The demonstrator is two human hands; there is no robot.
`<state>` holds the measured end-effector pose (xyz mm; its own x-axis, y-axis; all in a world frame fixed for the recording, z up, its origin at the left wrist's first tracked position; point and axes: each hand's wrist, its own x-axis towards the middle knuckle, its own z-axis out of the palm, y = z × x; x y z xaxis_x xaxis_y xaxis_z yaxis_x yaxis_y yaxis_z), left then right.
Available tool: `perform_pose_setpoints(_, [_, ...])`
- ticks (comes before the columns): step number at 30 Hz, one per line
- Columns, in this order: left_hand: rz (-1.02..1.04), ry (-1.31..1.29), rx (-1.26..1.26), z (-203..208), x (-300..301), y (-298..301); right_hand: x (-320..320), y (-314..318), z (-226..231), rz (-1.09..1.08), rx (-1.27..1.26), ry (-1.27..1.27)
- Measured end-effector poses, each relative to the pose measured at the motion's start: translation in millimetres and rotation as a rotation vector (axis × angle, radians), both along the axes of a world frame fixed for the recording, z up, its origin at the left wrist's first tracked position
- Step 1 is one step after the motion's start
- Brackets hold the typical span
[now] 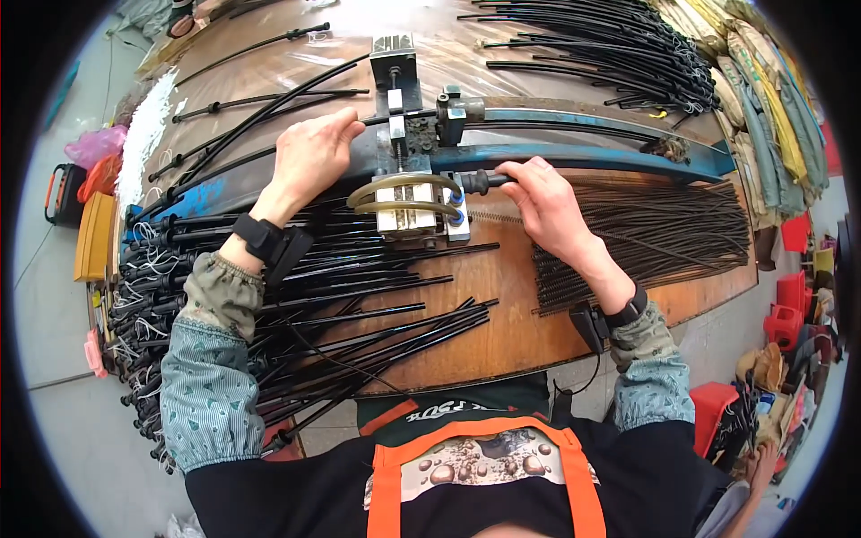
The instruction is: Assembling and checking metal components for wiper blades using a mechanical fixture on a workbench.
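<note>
My left hand (314,157) is closed, its fingertips pinching a thin black rod (384,118). That rod crosses a metal clamping fixture (408,134) and reaches a dark block (451,118) on its right side. My right hand (545,204) is closed round the end of a black ribbed handle-like part (484,182), beside the fixture's lower block. Two bent brownish air hoses (404,184) loop over that lower block into blue fittings. A long blue metal rail (583,157) runs to the right behind my right hand.
Many black rods with white strings (161,296) lie piled at the left and front left. Dark coil springs (655,229) are heaped on the wooden table (448,332) at the right. More black rods (592,45) lie at the far right, near bundled cloth (771,117).
</note>
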<state>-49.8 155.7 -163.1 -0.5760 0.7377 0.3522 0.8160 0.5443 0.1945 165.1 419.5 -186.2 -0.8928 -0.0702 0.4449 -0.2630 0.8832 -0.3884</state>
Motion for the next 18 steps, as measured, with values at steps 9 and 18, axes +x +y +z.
perform_pose_setpoints(9, [-0.129, 0.382, 0.033, -12.1, -16.2, -3.1, -16.9, 6.0, -12.3, -0.050, -0.355, -0.431])
perform_pose_setpoints(18, [0.164, 0.987, -0.110, 11.5, -34.0, -54.3, -17.8, -41.5, -43.0, 0.130, 0.445, -0.213])
